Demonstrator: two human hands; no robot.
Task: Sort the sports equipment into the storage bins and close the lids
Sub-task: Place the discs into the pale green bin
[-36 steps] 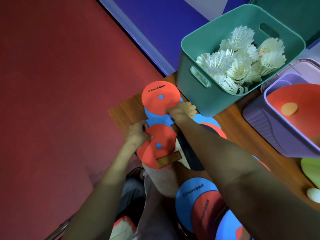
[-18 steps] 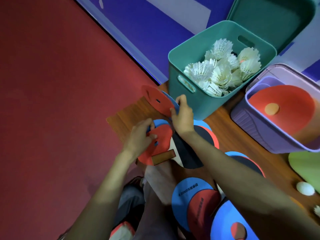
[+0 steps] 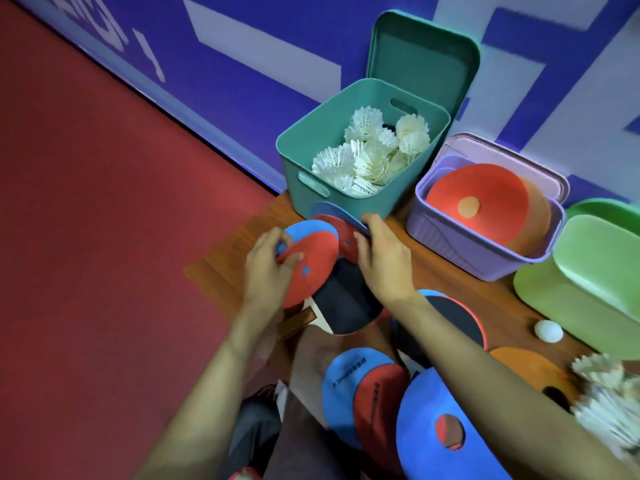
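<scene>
Carrying everything, wooden table (image 3: 221, 271) is running from centre toward 4 o'clock. Green bin (image 3: 571, 306) is sitting at 3 o'clock. Purple bin (image 3: 460, 247), at 2 o'clock, is holding a large red paddle (image 3: 485, 199). Teal bin (image 3: 412, 174), at 1 o'clock, is holding white shuttlecocks (image 3: 367, 157), with teal lid (image 3: 422, 64) standing upright behind it.

At centre, black-faced paddle (image 3: 346, 306) is lying flat under both hands. Left hand (image 3: 266, 268) is pinching red-faced paddle (image 3: 311, 271), thumb on its face. Right hand (image 3: 384, 258) is curling its fingers round the edge of tilted red-and-blue paddle (image 3: 346, 233), just beside the teal bin. White ball (image 3: 548, 330) is resting at 4 o'clock, near the green bin.
</scene>
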